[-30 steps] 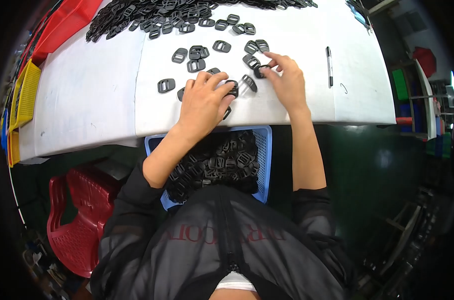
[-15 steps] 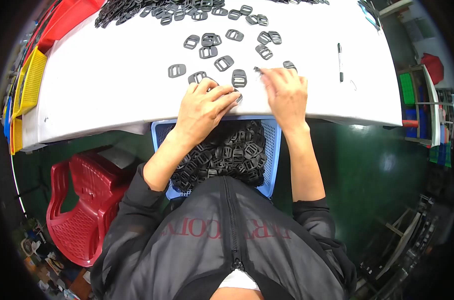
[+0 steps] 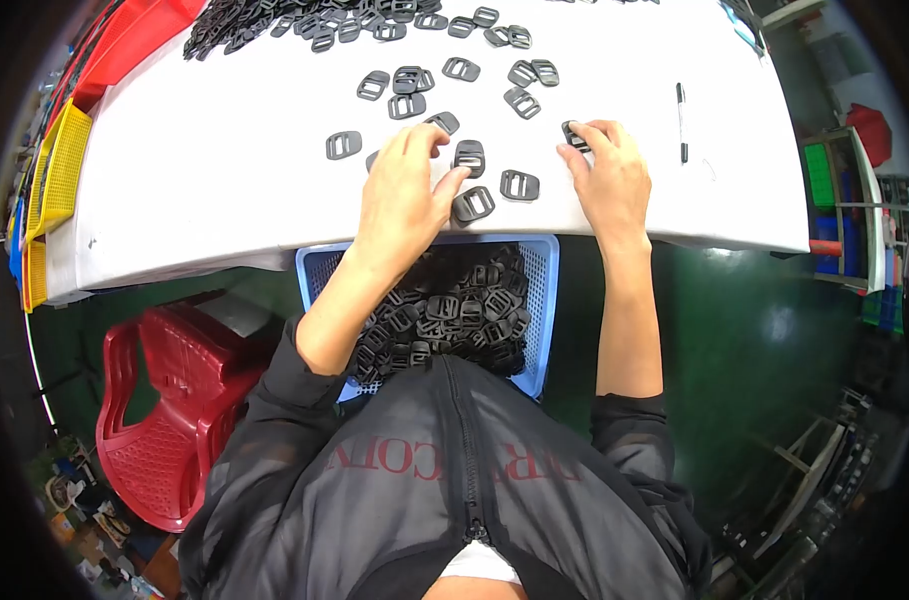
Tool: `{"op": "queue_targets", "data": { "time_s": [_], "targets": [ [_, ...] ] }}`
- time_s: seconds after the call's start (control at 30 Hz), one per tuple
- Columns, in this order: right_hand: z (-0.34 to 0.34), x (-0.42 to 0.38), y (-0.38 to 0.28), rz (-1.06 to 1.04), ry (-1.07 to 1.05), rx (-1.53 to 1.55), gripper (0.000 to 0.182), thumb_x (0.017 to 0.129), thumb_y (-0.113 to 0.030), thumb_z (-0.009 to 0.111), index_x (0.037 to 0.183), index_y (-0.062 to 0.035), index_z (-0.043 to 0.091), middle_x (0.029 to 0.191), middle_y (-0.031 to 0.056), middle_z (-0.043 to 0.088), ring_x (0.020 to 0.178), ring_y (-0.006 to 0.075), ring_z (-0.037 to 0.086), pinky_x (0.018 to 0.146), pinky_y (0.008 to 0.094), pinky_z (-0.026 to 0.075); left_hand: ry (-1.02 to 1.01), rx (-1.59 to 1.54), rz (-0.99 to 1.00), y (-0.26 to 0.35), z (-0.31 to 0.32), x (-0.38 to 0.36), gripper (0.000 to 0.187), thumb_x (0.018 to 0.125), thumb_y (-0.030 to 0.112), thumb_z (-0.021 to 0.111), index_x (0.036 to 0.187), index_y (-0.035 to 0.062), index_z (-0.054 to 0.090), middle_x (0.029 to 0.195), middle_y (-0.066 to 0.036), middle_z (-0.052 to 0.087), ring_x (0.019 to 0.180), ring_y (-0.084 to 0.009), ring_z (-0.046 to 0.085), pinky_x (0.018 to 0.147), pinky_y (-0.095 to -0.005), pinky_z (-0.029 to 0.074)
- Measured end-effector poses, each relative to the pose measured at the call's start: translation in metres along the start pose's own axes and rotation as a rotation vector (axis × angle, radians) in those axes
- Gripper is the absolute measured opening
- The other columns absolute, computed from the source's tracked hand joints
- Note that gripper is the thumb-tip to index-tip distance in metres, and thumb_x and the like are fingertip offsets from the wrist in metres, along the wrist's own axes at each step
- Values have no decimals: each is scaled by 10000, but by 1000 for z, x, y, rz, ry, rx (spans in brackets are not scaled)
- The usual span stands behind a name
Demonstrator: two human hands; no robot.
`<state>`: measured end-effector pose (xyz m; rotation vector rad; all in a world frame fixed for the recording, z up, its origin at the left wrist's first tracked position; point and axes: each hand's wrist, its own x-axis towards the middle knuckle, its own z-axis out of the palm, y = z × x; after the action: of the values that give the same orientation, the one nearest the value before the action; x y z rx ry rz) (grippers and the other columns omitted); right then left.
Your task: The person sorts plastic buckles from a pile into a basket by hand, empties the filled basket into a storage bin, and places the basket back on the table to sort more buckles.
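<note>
Black plastic strap buckles lie scattered on the white tabletop. My left hand is over the near part of the table, thumb and fingers apart. Its thumb tip comes close to an upright-lying buckle, and its fingertips partly cover another buckle. Further right, my right hand has its thumb and fingers around a buckle, which is partly hidden. Between the hands lie a buckle and, nearer the table edge, one more buckle.
Below the table edge, a blue basket holds many black buckles. A large buckle pile sits at the far edge. A pen lies to the right. Yellow basket and red tray stand left, above a red chair.
My right hand has moved right to another buckle; a buckle now lies flat where it was working. My left hand has opened and shifted slightly, uncovering a buckle near the table edge.
</note>
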<state>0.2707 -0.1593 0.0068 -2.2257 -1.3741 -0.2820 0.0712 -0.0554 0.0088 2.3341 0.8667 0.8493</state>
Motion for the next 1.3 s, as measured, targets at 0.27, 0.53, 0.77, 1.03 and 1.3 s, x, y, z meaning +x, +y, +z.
{"op": "queue_targets", "data": {
  "time_s": [0.27, 0.53, 0.77, 1.03, 1.3],
  "targets": [
    [-5, -4, -8, -35, 17, 65, 189, 774, -143, 723, 955, -93, 698, 959, 40, 641, 900, 241, 599, 787, 372, 465, 39, 278, 18, 7, 7, 4, 290, 758, 222, 755, 935, 44, 610, 942, -79, 604, 906, -254, 546, 792, -397, 428],
    [-4, 5, -40, 16, 134, 385, 162, 831, -140, 679, 985, -96, 702, 937, 71, 635, 866, 236, 605, 769, 354, 474, -229, -287, -295, 13, 9, 28, 169, 832, 154, 698, 894, 29, 601, 867, -84, 663, 770, -180, 627, 663, -293, 481],
    [-2, 31, -60, 118, 150, 486, 160, 895, -167, 617, 1006, -87, 699, 936, 96, 644, 777, 211, 641, 686, 330, 498, -9, 145, 156, 6, 18, 21, 246, 793, 165, 711, 977, 40, 606, 858, -98, 651, 838, -265, 610, 740, -385, 481],
    [-9, 27, -53, 219, 150, 610, 186, 918, -192, 590, 1014, -80, 703, 912, 79, 637, 764, 175, 619, 677, 323, 492, -459, -683, -316, 6, 9, 42, 194, 933, 203, 571, 1029, 35, 553, 789, -100, 662, 625, -203, 635, 538, -263, 469],
    [12, 42, -89, 57, 241, 407, 230, 931, -215, 554, 1074, -72, 664, 970, 103, 626, 829, 257, 625, 745, 396, 488, -324, -790, -433, 37, -5, 27, 244, 1027, 233, 379, 989, 39, 521, 622, -33, 573, 502, -86, 538, 450, -221, 395]
  ]
}}
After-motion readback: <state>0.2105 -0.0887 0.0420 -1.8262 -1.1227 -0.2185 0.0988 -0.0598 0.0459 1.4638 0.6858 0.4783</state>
